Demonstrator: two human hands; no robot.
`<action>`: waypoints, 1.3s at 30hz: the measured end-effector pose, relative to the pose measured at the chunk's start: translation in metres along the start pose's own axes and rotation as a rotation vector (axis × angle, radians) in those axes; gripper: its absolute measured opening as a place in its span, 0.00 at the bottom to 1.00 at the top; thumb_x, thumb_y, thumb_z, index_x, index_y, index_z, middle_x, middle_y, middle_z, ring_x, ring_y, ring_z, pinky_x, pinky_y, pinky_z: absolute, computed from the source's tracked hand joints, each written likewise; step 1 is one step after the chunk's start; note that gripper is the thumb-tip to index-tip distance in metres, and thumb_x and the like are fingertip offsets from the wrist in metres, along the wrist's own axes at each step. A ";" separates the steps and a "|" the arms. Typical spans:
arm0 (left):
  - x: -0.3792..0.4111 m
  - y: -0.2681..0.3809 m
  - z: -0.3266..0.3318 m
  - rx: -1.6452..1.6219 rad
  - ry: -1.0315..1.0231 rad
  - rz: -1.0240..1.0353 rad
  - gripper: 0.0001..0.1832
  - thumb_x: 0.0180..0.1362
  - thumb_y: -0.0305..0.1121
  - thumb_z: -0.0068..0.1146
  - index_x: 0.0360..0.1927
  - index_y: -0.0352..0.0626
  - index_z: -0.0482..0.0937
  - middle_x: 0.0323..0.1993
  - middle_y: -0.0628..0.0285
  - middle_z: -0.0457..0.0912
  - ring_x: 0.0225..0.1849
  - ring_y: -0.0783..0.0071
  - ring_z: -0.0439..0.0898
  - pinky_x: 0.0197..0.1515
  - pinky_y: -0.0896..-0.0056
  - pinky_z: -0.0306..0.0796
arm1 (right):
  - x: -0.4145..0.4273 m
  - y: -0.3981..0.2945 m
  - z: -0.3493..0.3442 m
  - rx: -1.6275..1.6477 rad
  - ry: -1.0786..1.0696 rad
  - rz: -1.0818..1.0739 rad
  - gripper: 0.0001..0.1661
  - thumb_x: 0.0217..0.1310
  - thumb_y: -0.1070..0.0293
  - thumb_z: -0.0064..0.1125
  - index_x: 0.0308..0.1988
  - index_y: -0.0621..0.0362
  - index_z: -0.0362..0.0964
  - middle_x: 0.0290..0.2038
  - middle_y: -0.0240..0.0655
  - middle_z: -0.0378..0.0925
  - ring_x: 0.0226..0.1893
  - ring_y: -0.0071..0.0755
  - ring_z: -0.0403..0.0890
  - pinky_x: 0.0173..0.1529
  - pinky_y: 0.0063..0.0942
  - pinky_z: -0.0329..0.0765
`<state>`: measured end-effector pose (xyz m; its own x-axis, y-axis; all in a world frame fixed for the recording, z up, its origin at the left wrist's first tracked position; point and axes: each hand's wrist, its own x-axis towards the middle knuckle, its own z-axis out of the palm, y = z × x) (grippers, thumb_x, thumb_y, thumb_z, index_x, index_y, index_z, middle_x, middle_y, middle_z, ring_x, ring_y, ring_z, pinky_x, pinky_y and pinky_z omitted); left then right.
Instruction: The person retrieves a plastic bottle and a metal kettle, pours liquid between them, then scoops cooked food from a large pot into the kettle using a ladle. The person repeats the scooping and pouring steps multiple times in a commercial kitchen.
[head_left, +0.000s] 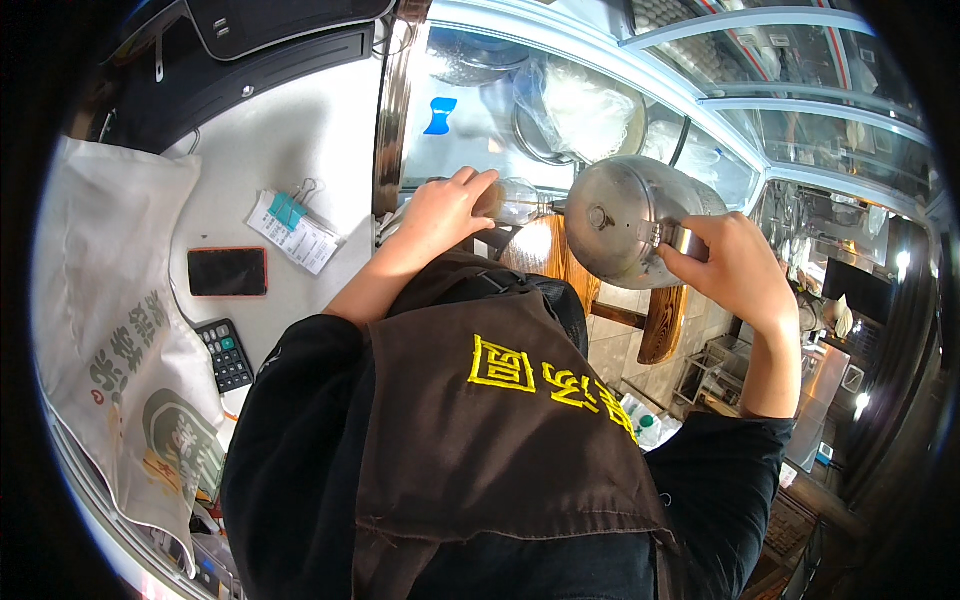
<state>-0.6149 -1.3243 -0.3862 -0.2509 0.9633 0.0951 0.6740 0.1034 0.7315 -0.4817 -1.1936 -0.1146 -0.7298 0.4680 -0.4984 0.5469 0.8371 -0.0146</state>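
Observation:
My right hand (739, 266) grips the handle of a stainless steel kettle (611, 232), whose round lid and small knob face me. The kettle's narrow dark spout points left at the mouth of a clear cup (517, 199). A thin line, apparently a stream of liquid, runs between spout and cup. My left hand (444, 208) is wrapped around the cup's other end, where something brownish shows inside; the fingers hide part of it. Beneath both lies the wooden stool (536, 247), partly covered by the kettle.
On the white counter (315, 120) at left are a phone (227, 271), clipped paper slips (294, 231), a calculator (225, 355) and a printed cloth (112, 285). Ahead, a glass-fronted case (480, 97) holds a bag of white noodle-like strands (589, 105). Tiled floor (619, 341) shows below.

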 end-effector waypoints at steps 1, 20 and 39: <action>0.000 0.000 0.000 -0.002 -0.011 -0.006 0.31 0.39 0.40 0.63 0.49 0.45 0.67 0.36 0.58 0.73 0.31 0.57 0.77 0.34 0.64 0.72 | 0.000 0.000 0.000 0.002 0.000 0.002 0.14 0.45 0.64 0.57 0.19 0.65 0.70 0.12 0.45 0.69 0.15 0.47 0.72 0.22 0.35 0.69; 0.000 0.000 0.002 -0.040 -0.025 -0.023 0.31 0.38 0.39 0.64 0.48 0.46 0.68 0.36 0.58 0.73 0.32 0.57 0.77 0.34 0.63 0.72 | 0.000 -0.006 -0.001 -0.039 -0.012 -0.003 0.15 0.46 0.62 0.57 0.19 0.64 0.70 0.12 0.45 0.69 0.17 0.48 0.73 0.24 0.36 0.69; 0.006 0.021 -0.004 -0.050 -0.006 -0.001 0.30 0.37 0.38 0.65 0.47 0.48 0.69 0.37 0.60 0.74 0.33 0.57 0.77 0.34 0.64 0.72 | -0.040 0.012 0.000 0.081 0.056 0.113 0.14 0.44 0.64 0.59 0.20 0.64 0.68 0.12 0.43 0.68 0.16 0.47 0.72 0.22 0.33 0.67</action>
<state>-0.6050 -1.3172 -0.3679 -0.2478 0.9646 0.0903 0.6379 0.0923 0.7646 -0.4455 -1.2023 -0.0949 -0.6822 0.5746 -0.4521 0.6563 0.7538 -0.0322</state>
